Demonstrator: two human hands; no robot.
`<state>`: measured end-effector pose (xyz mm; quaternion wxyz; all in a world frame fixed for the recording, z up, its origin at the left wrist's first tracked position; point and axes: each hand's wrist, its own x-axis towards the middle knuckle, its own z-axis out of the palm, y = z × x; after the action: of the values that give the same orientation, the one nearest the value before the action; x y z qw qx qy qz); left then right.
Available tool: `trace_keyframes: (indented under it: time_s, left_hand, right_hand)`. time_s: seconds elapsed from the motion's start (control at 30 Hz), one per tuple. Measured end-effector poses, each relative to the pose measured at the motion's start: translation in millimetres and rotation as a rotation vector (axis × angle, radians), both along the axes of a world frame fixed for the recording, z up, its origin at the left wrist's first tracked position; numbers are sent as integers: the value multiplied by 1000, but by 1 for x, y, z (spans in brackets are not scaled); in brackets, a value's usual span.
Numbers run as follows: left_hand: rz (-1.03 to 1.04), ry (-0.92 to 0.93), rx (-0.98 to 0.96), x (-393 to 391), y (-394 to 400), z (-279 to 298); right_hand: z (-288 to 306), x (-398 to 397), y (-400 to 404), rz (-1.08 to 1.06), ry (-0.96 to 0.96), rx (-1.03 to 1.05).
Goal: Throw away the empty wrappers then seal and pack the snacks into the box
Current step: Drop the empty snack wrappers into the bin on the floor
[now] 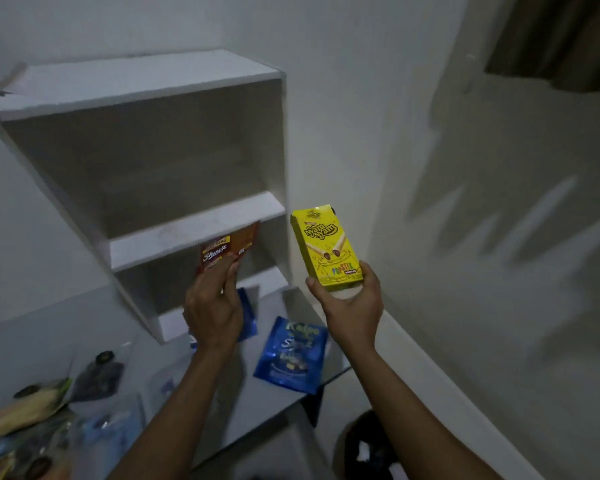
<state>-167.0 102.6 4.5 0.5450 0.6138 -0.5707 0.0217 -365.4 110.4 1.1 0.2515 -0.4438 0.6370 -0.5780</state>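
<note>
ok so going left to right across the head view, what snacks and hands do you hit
yellow packet → left hand holding the brown packet → blue pouch → right hand holding the yellow box

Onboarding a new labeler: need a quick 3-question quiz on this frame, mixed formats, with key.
1. True or false: the right hand holds the yellow box upright.
2. What does the left hand hold? A) blue pouch B) red-brown packet C) nothing
3. Fill in: the blue Kalpa pouch lies flat on the ____.

Key:
1. True.
2. B, the red-brown packet, raised in front of the white shelf unit.
3. Table, near its right edge.
</note>
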Motion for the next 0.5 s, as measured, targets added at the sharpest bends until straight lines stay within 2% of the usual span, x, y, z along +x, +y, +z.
trace_keyframes:
  time_s: [0.13,0.3,0.5]
  left_hand:
    - [-23,107,44,-78,45,3]
    - [-144,228,217,-167,83,-26]
    - [-229,184,429,-239,117,-82]
  right_hand:
    - [-13,-73,48,-95,-19,16]
    - [-35,-153,113,-227,-39,104]
    - [-85,-213,174,-353,4,351]
